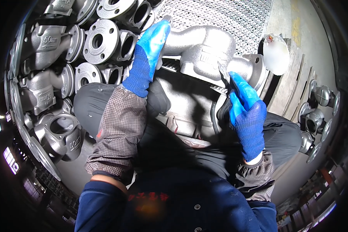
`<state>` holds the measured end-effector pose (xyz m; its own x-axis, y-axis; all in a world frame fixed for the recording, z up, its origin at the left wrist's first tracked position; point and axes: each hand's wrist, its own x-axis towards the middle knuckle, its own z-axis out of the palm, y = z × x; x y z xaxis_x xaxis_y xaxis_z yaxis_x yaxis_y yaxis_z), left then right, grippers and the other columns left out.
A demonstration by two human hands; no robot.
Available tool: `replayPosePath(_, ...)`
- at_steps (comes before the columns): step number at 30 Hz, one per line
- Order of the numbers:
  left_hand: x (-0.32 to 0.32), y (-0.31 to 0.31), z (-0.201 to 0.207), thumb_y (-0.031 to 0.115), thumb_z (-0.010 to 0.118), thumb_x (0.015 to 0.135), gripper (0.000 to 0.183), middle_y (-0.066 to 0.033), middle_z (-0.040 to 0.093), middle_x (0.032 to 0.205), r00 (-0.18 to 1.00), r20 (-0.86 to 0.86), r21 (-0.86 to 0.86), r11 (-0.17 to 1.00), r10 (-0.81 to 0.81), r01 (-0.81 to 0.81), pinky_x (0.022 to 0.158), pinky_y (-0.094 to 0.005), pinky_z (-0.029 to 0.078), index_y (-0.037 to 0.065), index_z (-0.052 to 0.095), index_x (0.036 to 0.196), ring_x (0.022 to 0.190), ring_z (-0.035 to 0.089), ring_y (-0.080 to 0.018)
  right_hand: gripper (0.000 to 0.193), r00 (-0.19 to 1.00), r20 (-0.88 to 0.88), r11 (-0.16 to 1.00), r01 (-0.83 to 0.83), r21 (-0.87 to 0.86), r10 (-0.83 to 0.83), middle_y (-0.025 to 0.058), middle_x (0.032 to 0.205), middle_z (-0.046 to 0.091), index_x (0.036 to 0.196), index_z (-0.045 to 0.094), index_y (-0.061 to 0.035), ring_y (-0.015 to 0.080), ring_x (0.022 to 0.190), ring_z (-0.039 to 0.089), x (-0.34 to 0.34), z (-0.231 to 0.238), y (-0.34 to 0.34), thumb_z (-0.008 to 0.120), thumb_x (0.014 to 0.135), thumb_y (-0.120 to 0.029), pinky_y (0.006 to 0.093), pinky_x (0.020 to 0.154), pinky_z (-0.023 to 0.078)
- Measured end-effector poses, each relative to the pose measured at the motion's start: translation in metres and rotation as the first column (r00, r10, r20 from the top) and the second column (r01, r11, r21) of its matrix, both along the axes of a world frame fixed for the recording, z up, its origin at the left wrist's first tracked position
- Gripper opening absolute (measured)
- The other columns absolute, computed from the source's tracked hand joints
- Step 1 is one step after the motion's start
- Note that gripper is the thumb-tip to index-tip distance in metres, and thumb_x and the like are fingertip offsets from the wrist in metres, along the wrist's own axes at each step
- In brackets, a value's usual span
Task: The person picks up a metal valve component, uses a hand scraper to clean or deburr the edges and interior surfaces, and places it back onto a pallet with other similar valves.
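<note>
A grey cast-metal valve body (210, 48) with a bulging middle and flanged ends lies crosswise in front of me. At its left end, my left hand (154, 40), in a blue coated glove, grips the flange, with its fingers pressed together. My right hand (248, 104), gloved alike, is closed round a slim, pointed grey metal tool (223, 72). The tool's tip is at the casting's near side, left of the right flange (261, 69); whether it touches the metal I cannot tell. Part of the left flange is hidden behind my left glove.
Several similar flanged castings (100, 41) are stacked at the left. Metal mesh (224, 13) lies behind the valve body. Wooden slats (288, 91) and a pale oval object (276, 55) are at the right, with more castings (315, 120) beyond. A grey metal surface (189, 96) lies between my knees.
</note>
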<state>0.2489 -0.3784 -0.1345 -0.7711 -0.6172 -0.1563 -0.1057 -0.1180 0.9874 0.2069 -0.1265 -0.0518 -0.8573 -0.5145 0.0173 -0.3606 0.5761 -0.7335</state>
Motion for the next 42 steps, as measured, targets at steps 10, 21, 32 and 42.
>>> replayPosePath(10, -0.001, -0.001, -0.004, 0.036, 0.062, 0.088, 0.051, -0.0059, 0.063, 0.098, 0.996, -0.091, -0.02, 0.999, 0.023, -0.025, 0.076, -0.0223, 0.047, -0.001, 0.056, 0.122, 0.086, 0.058, -0.009, 0.03, 1.0, 0.013, 1.0, 0.023, 0.02, -0.023, 0.0186, 0.092, 0.066, 0.111, 0.064, -0.0044, 0.031, 0.084, 0.066, 0.002, 0.003, -0.001, 0.06, 0.081, 0.0, 0.0348, 0.074, 0.052)
replayPosePath(21, -0.001, 0.002, -0.005, 0.036, 0.061, 0.089, 0.048, -0.0003, 0.061, 0.087, 0.999, -0.038, -0.014, 1.0, -0.009, 0.008, 0.051, -0.0167, 0.04, 0.0, 0.057, 0.12, 0.061, 0.049, -0.0026, 0.033, 0.997, -0.027, 0.995, 0.068, 0.078, -0.066, 0.0184, 0.093, 0.066, 0.112, 0.064, -0.0039, 0.0305, 0.085, 0.066, 0.003, 0.015, -0.001, 0.061, 0.079, 0.0, 0.0343, 0.074, 0.052)
replayPosePath(32, -0.001, 0.001, 0.005, 0.034, 0.06, 0.09, 0.046, -0.0046, 0.062, 0.098, 0.999, -0.03, -0.038, 0.999, -0.019, 0.018, 0.084, -0.0248, 0.045, -0.001, 0.057, 0.119, 0.093, 0.056, -0.0112, 0.037, 0.983, -0.121, 0.99, 0.136, -0.042, -0.14, 0.0095, 0.103, 0.065, 0.119, 0.061, -0.0031, 0.0125, 0.083, 0.061, -0.026, 0.013, 0.002, 0.054, 0.084, 0.007, 0.024, 0.072, 0.049)
replayPosePath(42, -0.005, -0.005, -0.011, 0.037, 0.056, 0.091, 0.044, 0.0, 0.052, 0.06, 0.999, 0.043, -0.186, 0.982, 0.026, -0.017, 0.044, -0.0224, 0.036, 0.0, 0.06, 0.114, 0.046, 0.044, -0.0067, 0.032, 0.855, 0.319, 0.781, 0.509, -0.363, -0.409, 0.0095, 0.093, 0.065, 0.111, 0.061, 0.0019, 0.0105, 0.072, 0.058, -0.044, -0.05, 0.043, 0.047, 0.095, -0.022, 0.0239, 0.063, 0.046)
